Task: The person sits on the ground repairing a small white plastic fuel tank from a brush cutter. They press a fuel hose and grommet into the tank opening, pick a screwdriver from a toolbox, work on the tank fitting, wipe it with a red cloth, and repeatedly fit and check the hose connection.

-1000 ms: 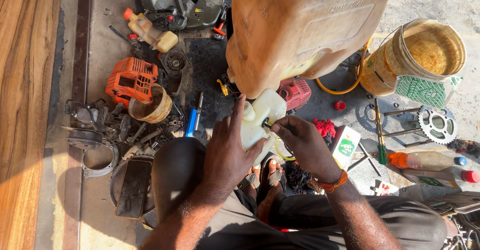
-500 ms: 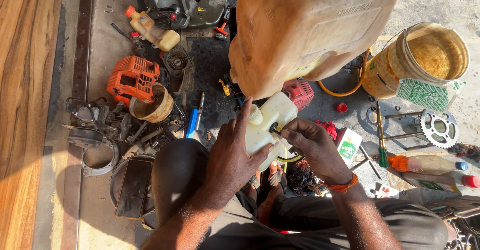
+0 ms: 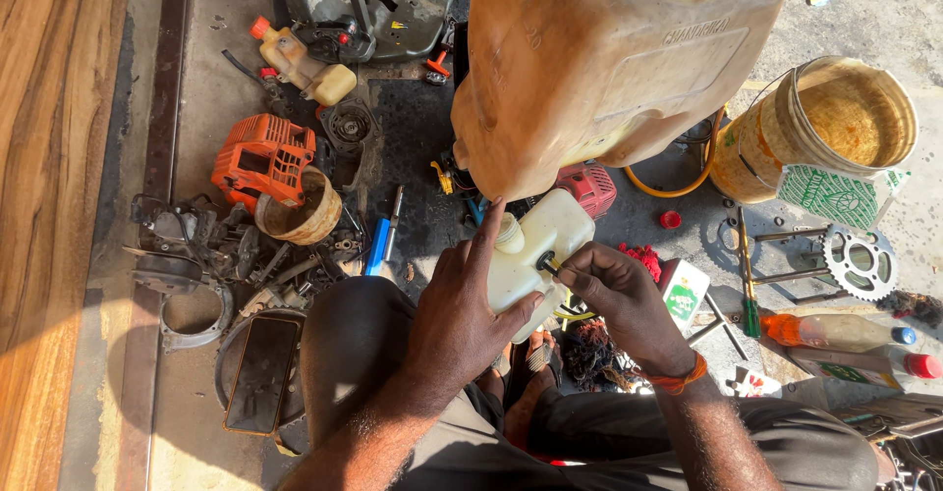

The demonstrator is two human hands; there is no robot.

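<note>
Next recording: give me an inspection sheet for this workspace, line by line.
Surface: grey concrete floor, oil-stained, with a dark mat.
Job's things: small white plastic tank with a black fitting on its side.
Clutter: orange engine cover, metal parts pile, large tan jerrycan, stained bucket, sprocket, bottles.
Hands: left hand cups the tank; right hand pinches at the fitting.
Cables: yellow hose curving behind the jerrycan.
Surroundings: wooden panel along the left edge; strong sunlight.
</note>
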